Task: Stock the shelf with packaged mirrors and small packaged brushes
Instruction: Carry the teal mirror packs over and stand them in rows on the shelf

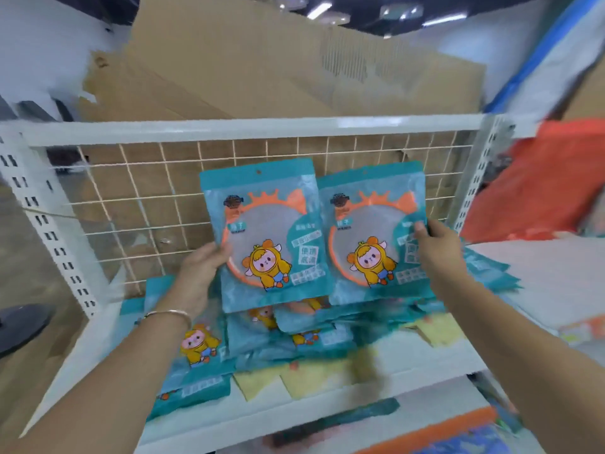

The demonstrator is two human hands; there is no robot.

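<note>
Packaged mirrors are in both hands, one in each. The thumb [223, 250] of the left hand [203, 267] curls onto the front of the left teal plastic mirror packet [268, 231], at its left edge. The other fingers are hidden behind it. The thumb [420, 228] of the right hand [440, 249] pinches the right edge of the right teal plastic mirror packet [373, 231] the same way.

Each packet shows a round orange ring and a cartoon kid in a yellow hood. The two packets stand upright, side by side, with their edges meeting. They are just above the shelf, in front of the white wire grid [147, 198].

Under them a messy pile of teal packets [294, 335] lies flat on the white metal shelf [327, 412]. Pale yellow flat pieces [314, 378] lie near its front.

A thin silver bracelet [170, 313] sits on the left wrist. Big brown cardboard sheets [229, 77] stand behind the grid.
</note>
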